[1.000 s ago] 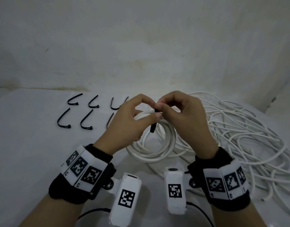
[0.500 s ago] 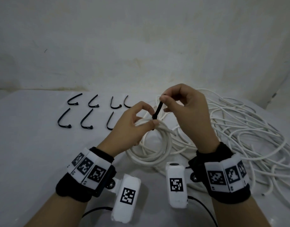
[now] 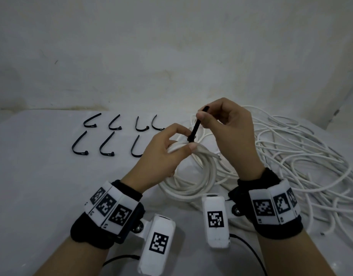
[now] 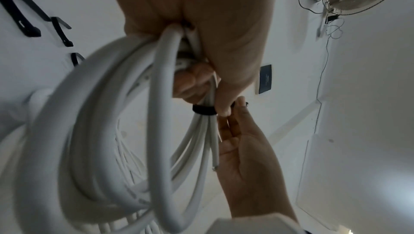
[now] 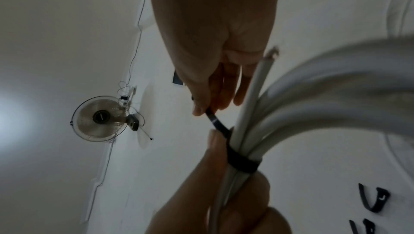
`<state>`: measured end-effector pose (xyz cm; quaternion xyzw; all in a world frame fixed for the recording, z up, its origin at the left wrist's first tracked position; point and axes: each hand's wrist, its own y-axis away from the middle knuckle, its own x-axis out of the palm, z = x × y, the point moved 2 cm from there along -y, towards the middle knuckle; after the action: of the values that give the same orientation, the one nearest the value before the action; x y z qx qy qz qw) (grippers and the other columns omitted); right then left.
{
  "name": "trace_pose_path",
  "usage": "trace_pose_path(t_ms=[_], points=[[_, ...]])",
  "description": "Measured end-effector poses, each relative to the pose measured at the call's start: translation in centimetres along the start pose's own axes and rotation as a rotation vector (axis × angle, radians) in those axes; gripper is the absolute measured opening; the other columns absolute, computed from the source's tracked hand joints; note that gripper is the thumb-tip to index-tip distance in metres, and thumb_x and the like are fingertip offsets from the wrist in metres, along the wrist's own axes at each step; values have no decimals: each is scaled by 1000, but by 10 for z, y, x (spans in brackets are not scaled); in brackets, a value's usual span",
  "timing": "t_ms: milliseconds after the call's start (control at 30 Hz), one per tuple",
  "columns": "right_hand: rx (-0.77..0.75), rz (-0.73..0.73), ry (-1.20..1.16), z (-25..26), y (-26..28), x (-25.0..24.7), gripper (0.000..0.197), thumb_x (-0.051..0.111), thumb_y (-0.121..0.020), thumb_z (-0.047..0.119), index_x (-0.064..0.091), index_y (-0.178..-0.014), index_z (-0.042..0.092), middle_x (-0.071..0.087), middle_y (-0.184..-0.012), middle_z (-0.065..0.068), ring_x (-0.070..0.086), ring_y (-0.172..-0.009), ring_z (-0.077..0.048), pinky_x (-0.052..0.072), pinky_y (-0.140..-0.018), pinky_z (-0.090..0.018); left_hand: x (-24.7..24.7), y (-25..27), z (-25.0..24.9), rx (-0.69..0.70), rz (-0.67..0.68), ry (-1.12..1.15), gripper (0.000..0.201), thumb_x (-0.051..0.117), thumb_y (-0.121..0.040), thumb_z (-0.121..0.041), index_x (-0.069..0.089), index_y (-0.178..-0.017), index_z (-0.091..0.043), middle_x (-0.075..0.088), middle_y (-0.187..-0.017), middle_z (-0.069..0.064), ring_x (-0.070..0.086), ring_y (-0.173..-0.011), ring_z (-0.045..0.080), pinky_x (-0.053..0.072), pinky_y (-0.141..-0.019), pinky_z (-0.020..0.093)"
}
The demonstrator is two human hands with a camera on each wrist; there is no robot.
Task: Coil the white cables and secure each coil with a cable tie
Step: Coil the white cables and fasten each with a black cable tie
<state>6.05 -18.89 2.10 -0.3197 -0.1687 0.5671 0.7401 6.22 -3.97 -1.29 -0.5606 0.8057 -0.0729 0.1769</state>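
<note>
Now, cable tie (image 3: 196,128) pinched between right fingers (image 3: 203,117)

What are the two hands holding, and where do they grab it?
The left hand grips the white cable coil right beside the black cable tie wrapped around it. The right hand pinches that tie's free tail.
</note>
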Motion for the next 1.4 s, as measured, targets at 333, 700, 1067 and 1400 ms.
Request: trace_pose_path(t_ms=[333, 700, 1067, 1400], points=[[16, 223, -39, -7, 12, 13, 18, 75, -79, 3, 60, -82, 14, 65, -78, 3, 68, -71, -22, 58, -62, -33, -25, -5, -1, -92, -160, 489, 37, 39, -97, -38, 52, -111, -6, 49, -53, 1, 38, -38, 9, 39, -40, 20], [-130, 93, 65, -2, 18, 20, 14, 70, -85, 13, 56, -84, 12, 65, -76, -4, 70, -66, -14, 57, -52, -34, -23, 1, 1, -250, 36, 639, 65, 18, -58, -78, 36, -54, -16, 28, -42, -5, 28, -35, 7, 40, -42, 20], [-217, 38, 199, -5, 16, 15, 12, 68, -88, 12, 56, -87, 15, 65, -75, 2, 66, -56, -9, 51, -46, -22, -14, -2, 5, -235, -16, 620, 62, 28, -68, -71, 48, -65, -12, 34, -47, -3, 35, -39, 9, 45, -49, 22], [-76, -94, 112, -9, 16, 14, 24, 75, -81, 20, 52, -81, 16, 67, -73, -3, 69, -65, -20, 56, -52, -44, -16, -2, 4, -226, 35, 721, 44, 38, -77, -55, 40, -69, -11, 33, -50, -4, 38, -44, 9, 51, -57, 24]])
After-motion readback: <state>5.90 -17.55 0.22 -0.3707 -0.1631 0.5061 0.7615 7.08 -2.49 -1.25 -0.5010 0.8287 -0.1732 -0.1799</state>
